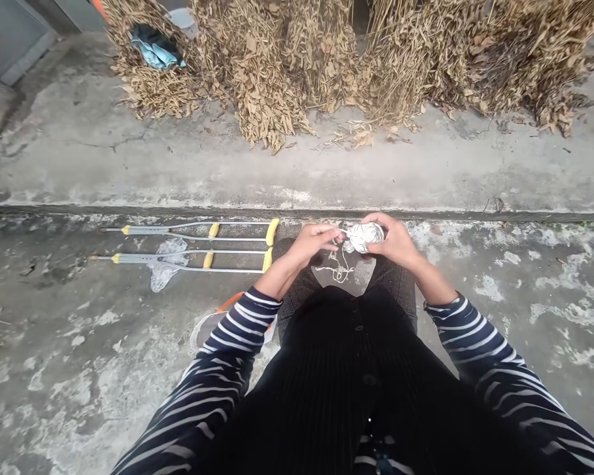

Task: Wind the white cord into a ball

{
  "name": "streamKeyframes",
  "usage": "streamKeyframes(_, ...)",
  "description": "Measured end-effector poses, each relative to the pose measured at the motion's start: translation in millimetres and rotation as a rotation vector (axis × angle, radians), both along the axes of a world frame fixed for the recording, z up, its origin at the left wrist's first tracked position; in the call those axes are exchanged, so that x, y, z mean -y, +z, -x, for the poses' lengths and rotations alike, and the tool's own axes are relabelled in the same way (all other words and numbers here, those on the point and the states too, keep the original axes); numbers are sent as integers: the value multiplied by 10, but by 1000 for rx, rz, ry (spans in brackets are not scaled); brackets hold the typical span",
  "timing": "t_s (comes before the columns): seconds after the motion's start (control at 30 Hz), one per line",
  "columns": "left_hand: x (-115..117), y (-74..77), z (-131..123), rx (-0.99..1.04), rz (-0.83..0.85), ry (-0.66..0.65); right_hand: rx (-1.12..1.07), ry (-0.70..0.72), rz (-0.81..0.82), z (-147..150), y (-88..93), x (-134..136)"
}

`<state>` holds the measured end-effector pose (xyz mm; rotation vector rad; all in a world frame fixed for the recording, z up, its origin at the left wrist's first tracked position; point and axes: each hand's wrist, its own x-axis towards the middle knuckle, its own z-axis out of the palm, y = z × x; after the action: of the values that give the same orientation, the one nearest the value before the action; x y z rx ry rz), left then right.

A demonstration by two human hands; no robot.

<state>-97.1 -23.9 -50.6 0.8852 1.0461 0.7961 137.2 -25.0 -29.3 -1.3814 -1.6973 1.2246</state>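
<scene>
Above my knees, my right hand (pixel 393 243) is wrapped round a ball of white yarn (pixel 365 237), its fingers curving over the top and the thumb below. To the left, my left hand (pixel 317 243) pinches a strand of the yarn close to the ball. Loose yarn (pixel 340 270) hangs in tangled loops between my knees, below the hands. How the strand runs between my left fingers is too small to make out.
Two crutches (pixel 193 260) with yellow pads lie on the concrete to the left, a clear plastic bag (pixel 168 264) among them. A low concrete step (pixel 202 171) runs ahead. Dried plants (pixel 277 72) are heaped on it, with a blue and black cloth (pixel 157 49) at the left.
</scene>
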Motion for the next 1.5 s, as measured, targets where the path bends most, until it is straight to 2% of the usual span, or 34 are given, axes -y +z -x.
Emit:
streamKeyframes(0.1, 121, -86, -109, 116, 102, 9, -50, -38, -4, 8, 12, 40)
streamKeyframes(0.2, 163, -115, -213, 238, 166, 122, -135, -44, -59, 28, 33, 78)
streamKeyframes(0.3, 134, -107, -258, 272, 155, 213, -224, -6, -123, 37, 45, 122)
streamKeyframes(0.5, 132, -95, -302, 276, 106, 255, -227, -30, -157, 33, -46, 156)
streamKeyframes(0.73, 176, -104, -314, 241, 21, 207, -499, -11, 192, 89, -63, 157)
streamKeyframes(0.9, 155, -77, -279, 198, -47, 148, -588, -13, 192, 129, -24, 203)
streamKeyframes(1.07, 114, -66, -246, 89, -124, 64, -582, -41, 239, 92, -17, 181)
streamKeyframes(1.17, 74, 14, -171, -48, -234, 5, -579, -166, 226, 5, -12, 86)
streamKeyframes(1.27, 74, 203, -50, -183, -328, -91, -561, -260, 166, -112, -9, -26)
streamKeyframes(1.4, 114, 485, 67, -367, -436, -264, -522, -265, 135, -198, -23, -112)
streamKeyframes(1.5, 74, 617, 100, -513, -520, -258, -552, -234, 173, -194, -35, -129)
